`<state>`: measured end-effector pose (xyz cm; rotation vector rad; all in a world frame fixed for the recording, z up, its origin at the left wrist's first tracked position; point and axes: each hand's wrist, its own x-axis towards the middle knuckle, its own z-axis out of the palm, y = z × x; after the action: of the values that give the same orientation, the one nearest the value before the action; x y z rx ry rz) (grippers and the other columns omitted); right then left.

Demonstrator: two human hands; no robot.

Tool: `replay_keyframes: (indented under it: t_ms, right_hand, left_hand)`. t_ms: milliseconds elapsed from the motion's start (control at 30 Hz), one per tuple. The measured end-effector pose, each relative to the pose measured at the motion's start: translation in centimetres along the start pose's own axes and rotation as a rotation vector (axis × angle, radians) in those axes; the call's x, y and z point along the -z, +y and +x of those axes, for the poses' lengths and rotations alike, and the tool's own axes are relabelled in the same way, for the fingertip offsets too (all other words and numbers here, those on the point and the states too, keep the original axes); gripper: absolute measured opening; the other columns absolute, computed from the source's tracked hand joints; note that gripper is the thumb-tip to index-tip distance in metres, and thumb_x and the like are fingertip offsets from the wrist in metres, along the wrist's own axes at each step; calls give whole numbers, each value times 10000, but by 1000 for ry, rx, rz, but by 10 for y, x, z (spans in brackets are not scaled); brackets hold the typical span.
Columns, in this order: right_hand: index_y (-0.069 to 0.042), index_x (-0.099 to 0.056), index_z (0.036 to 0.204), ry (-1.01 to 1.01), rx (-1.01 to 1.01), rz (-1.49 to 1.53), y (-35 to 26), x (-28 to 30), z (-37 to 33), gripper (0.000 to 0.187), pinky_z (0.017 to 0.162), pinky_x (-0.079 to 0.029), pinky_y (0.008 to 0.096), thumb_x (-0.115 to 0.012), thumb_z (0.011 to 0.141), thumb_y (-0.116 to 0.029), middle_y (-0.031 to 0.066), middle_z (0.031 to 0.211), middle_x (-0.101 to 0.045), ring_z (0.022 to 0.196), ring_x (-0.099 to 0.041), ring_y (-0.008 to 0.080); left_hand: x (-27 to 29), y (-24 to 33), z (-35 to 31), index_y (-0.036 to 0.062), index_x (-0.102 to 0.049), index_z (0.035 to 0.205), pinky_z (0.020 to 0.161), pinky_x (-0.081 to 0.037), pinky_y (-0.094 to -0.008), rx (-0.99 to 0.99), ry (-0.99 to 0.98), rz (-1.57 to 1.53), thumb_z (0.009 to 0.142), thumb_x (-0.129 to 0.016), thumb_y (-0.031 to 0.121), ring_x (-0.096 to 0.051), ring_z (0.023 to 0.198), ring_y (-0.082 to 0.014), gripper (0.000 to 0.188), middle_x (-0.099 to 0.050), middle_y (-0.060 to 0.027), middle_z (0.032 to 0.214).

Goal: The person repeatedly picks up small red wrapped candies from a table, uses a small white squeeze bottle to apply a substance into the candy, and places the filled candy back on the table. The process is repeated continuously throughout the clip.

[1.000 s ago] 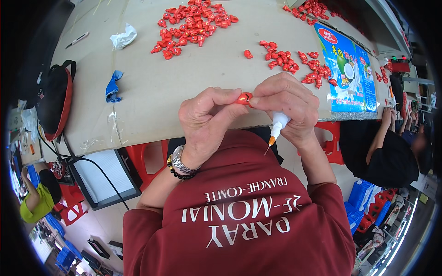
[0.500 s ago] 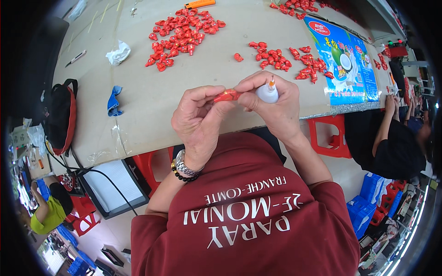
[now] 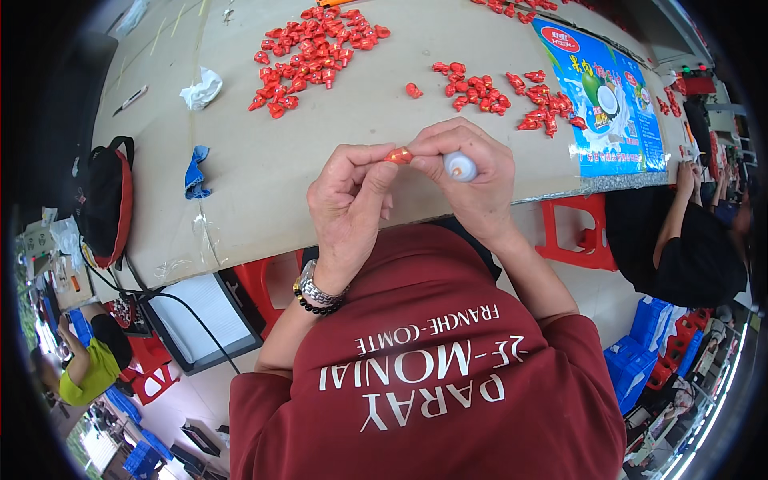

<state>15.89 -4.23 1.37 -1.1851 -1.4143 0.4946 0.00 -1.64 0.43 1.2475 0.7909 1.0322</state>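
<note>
Between the thumb and fingertips of my left hand is a small red figurine with gold marks. The fingertips of my right hand meet the figurine's right end; whether they pinch something small there I cannot make out. My right hand also keeps a white squeeze bottle with an orange-tipped nozzle tucked in its fingers. Beyond my hands, a large heap of similar red figurines lies on the table, with a smaller group and another group to its right. A single red figurine lies apart.
The beige table carries a crumpled white tissue, a blue cloth scrap, a cutter knife and a blue printed sheet. A black bag sits at the left edge. Another person's arm is at the right.
The squeeze bottle has tipped, so its nozzle faces more toward the view instead of upward. The figurine has turned slightly in my fingers and sits a little higher.
</note>
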Motion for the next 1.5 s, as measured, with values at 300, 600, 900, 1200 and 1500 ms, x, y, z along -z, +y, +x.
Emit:
replay_keyframes:
  t_ms: [300, 600, 900, 1200, 1500]
  right_hand:
    - [-9, -628, 774, 47, 131, -68, 13, -6, -8, 163, 540, -485, 282, -690, 666, 97, 88, 708, -604, 647, -608, 193]
    - [-21, -624, 785, 68, 87, -33, 24, -7, -17, 196, 546, -471, 302, -652, 638, 105, 87, 704, -591, 637, -582, 218]
    - [-4, -581, 795, 36, 39, 181, 35, -5, -21, 165, 570, -437, 328, -579, 646, 66, 100, 731, -528, 657, -543, 245]
    - [-23, -588, 788, 79, 114, 110, 37, -4, -21, 87, 590, -429, 313, -629, 717, 4, 58, 736, -558, 667, -558, 210]
    - [-31, -576, 772, 83, 97, 95, 32, -7, -20, 93, 579, -423, 311, -628, 704, 5, 51, 705, -538, 655, -548, 209]
  left_hand:
    - [-5, -19, 1, 0, -621, 982, 455, -352, -162, -60, 21, -31, 908, -588, 43, -455, 526, -4, 91, -586, 19, 698]
    - [-9, -24, 2, 7, -637, 970, 485, -371, -189, 9, 61, 144, 890, -590, 16, -449, 551, -24, 93, -542, 24, 660]
    - [-15, -30, -1, -15, -583, 987, 476, -345, -176, -18, 125, 81, 906, -532, -21, -433, 567, -37, 96, -560, -37, 801]
    - [-16, -37, 0, -6, -571, 1006, 454, -313, -168, -74, 116, 77, 932, -513, 46, -412, 541, -36, 107, -612, -64, 830]
    - [-18, -30, 1, -11, -568, 1014, 456, -306, -168, -43, 125, 104, 941, -510, 62, -411, 537, -38, 119, -586, -48, 781]
